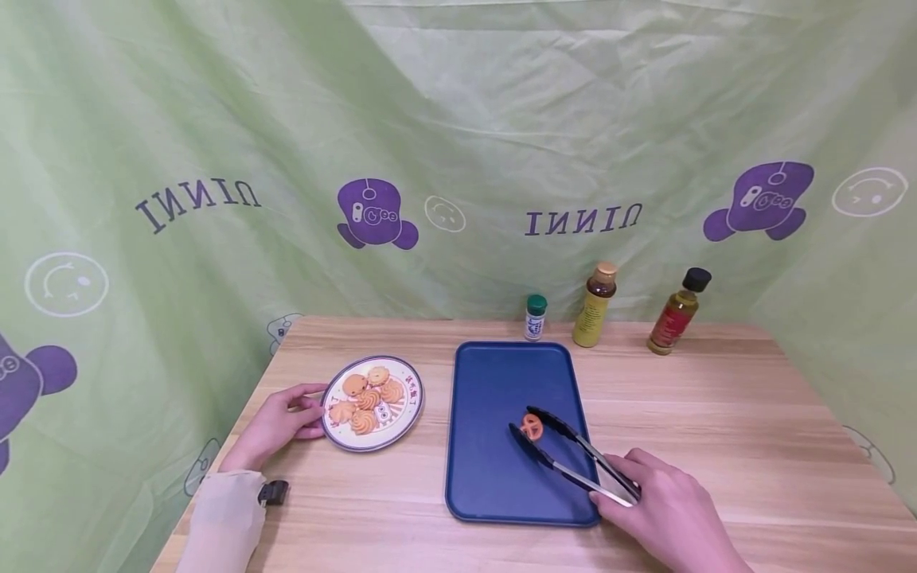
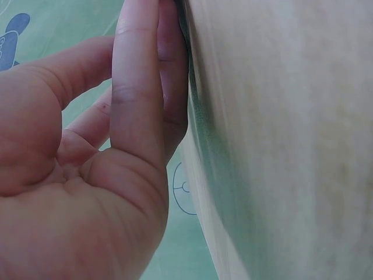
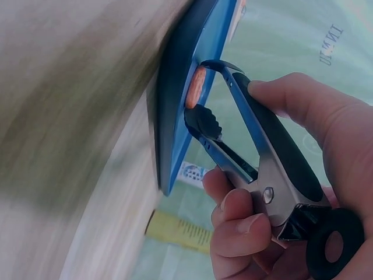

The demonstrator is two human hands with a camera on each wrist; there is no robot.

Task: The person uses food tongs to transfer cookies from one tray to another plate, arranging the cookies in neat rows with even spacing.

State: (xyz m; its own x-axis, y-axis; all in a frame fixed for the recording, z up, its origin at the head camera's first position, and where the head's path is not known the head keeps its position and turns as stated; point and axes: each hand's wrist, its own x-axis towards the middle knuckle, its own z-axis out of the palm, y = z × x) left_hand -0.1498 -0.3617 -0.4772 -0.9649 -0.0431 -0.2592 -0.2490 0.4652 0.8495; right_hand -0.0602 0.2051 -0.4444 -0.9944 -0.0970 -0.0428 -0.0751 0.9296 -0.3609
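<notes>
My left hand holds the left rim of a white plate with a dark blue edge. Several cookies lie on that plate. In the left wrist view the plate is not clearly seen beyond the fingers. Metal tongs with black tips are gripped in my right hand. Their tips stand apart on either side of a reddish-brown pretzel-shaped cookie, which lies on the blue tray. In the right wrist view the cookie shows edge-on between the tips.
Behind the tray stand a small green-capped shaker, a yellow-labelled bottle and a black-capped oil bottle. A green printed curtain hangs behind the wooden table.
</notes>
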